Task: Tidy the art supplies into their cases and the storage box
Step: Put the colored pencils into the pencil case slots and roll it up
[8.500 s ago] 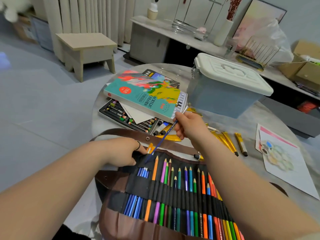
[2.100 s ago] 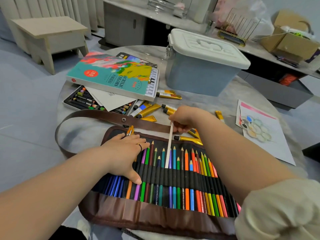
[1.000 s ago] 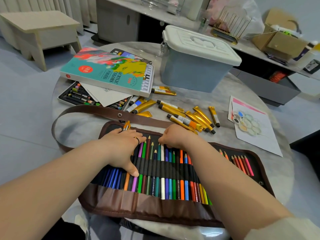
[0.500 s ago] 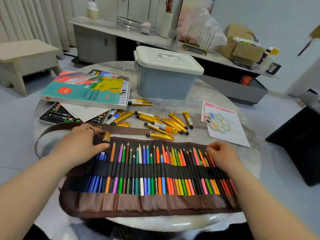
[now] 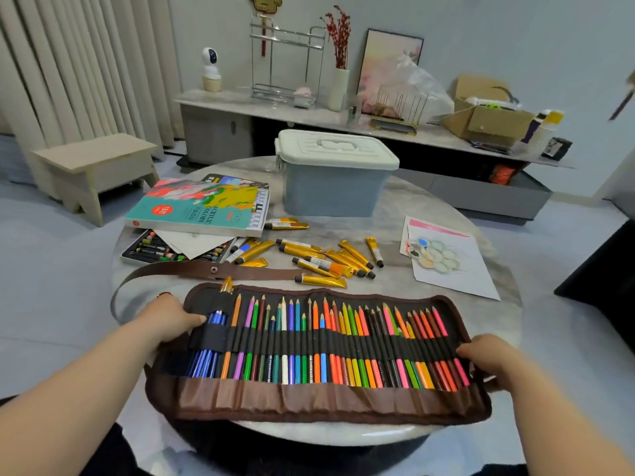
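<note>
A brown roll-up pencil case [image 5: 309, 401] lies spread flat at the near edge of the round table [image 5: 405, 207], filled with several coloured pencils [image 5: 330, 341] and blue brushes [image 5: 211, 338]. My left hand [image 5: 168, 319] grips the case's left end, thumb on top beside the brushes. My right hand [image 5: 488, 353] grips its right end. Behind the case lie several gold paint tubes [image 5: 326, 261], loose on the table. A grey storage box [image 5: 333, 190] with its white lid shut stands at the back.
An acrylic colours box [image 5: 202, 207] rests on papers over an open tray of oil pastels [image 5: 151, 250] at the left. The case's brown strap [image 5: 206, 271] loops leftward. A painted sheet [image 5: 446, 259] lies at the right. A stool and a sideboard stand beyond.
A second ago my right hand pushed a white pencil into the case beside my left. Both hands have since moved apart to the case's two ends, and my view has risen.
</note>
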The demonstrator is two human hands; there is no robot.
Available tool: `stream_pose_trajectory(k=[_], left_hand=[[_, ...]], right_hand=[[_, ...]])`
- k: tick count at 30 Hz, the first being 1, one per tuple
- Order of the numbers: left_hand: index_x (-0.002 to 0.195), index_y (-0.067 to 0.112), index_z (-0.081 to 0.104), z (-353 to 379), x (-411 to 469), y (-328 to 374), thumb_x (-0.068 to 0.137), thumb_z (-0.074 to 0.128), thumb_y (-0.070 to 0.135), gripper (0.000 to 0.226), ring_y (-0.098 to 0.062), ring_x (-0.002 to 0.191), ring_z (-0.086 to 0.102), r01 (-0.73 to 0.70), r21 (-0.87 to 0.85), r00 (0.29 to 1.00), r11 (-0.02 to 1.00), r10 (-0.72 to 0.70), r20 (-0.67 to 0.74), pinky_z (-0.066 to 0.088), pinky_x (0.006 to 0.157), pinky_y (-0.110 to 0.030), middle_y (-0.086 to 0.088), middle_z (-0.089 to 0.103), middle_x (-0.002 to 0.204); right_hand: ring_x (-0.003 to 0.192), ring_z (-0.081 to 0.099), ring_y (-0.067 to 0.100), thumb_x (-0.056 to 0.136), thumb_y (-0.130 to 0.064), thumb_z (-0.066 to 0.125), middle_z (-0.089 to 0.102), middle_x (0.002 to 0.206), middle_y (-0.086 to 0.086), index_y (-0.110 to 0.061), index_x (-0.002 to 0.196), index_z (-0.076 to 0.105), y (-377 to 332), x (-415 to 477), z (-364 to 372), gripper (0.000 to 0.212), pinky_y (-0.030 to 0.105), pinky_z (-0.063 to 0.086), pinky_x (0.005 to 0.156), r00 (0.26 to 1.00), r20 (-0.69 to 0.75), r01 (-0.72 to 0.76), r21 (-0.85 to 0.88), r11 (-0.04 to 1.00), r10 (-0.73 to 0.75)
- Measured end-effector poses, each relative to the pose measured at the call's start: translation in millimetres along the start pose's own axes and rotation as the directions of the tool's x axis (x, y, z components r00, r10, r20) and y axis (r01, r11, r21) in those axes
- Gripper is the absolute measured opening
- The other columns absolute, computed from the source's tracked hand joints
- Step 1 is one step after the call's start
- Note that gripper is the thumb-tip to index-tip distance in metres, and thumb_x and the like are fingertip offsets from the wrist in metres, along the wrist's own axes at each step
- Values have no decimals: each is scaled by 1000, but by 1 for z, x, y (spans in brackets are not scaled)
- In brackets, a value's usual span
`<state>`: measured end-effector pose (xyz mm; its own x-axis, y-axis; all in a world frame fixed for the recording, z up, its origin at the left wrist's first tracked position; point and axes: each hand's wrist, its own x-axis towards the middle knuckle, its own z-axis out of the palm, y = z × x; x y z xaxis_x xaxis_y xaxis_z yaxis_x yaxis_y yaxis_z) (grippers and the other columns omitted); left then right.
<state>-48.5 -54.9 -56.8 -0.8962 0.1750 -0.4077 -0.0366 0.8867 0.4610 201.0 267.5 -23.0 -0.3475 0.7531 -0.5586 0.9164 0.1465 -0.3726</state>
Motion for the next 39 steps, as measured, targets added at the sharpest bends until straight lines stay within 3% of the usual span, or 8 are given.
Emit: stream_pose_trajectory(k=[4, 13, 18, 22, 28, 33, 35, 39], left_hand=[[56, 2, 45, 0, -7, 6, 86, 64, 20, 39, -26, 63, 46, 19, -61, 1000, 998, -19, -1, 27, 49, -28, -12, 50, 64], [76, 11, 54, -36, -27, 95, 88, 58, 31, 24, -28, 84, 52, -346, 250, 891, 904, 400, -216, 36, 71, -32, -14, 62, 90], [102, 10, 65, -34, -17, 145, 89, 56, 35, 30, -34, 104, 55, -357, 597, 728, 719, 614, -304, 42, 77, -35, -15, 62, 107], [114, 17, 63, -25, 5, 154, 91, 50, 40, 34, -29, 111, 52, -278, 783, 659, 557, 703, -266, 41, 84, -32, -9, 62, 113], [131, 16, 50, 2, 29, 133, 92, 51, 32, 42, -28, 122, 42, -357, 762, 643, 540, 734, -219, 32, 95, -35, -6, 54, 128], [120, 10, 62, 39, -14, 129, 86, 61, 20, 36, -31, 112, 56, -703, 508, 489, 498, 857, -163, 41, 96, -38, -10, 61, 122], [99, 14, 73, 57, -46, 123, 78, 62, 25, 26, -23, 88, 69, -840, 437, 323, 321, 944, -72, 53, 79, -34, -3, 72, 97], [88, 31, 69, 84, -90, 105, 70, 42, 51, 38, -2, 70, 66, -928, 268, 291, 258, 952, 92, 44, 68, -14, 18, 69, 79]], right_hand=[[59, 50, 23, 94, -5, 40, 52, 71, 13, 1, 91, 50, 11, -6, -5, 12, 27, 44, 51, 999, 37, 31, 20, 999, -32], [58, 59, 21, 92, -15, 44, 62, 77, 12, -5, 99, 52, -4, -38, -8, 14, 25, 49, 46, 968, 43, 230, 218, 948, -245], [34, 47, 11, 91, -32, 51, 54, 55, 4, -12, 75, 46, -10, -60, 21, 26, 20, 40, 36, 940, 107, 283, 288, 915, -325], [54, 44, 10, 88, -49, 50, 43, 60, -4, -19, 67, 35, -16, -51, 50, 39, 23, 35, 55, 900, 4, 432, 114, 895, -435], [88, 41, 14, 89, -17, 51, 38, 75, -17, -33, 67, 37, -13, -35, 58, 31, 16, 31, 70, 705, 9, 700, -176, 692, -710], [137, 27, 15, 75, 4, 52, 33, 146, -2, -18, 132, 47, -2, -31, 54, 61, 8, 9, 108, 511, 281, 829, -413, 378, -813], [123, 54, 18, 49, -9, 77, 55, 134, 2, -23, 122, 60, -2, -25, 59, 76, 20, 31, 105, 414, 334, 778, -612, 139, -847], [92, 71, 10, 27, -28, 89, 73, 102, -8, -26, 98, 73, -17, -12, 68, 73, 27, 56, 77, 359, 294, 708, -704, 53, -886]])
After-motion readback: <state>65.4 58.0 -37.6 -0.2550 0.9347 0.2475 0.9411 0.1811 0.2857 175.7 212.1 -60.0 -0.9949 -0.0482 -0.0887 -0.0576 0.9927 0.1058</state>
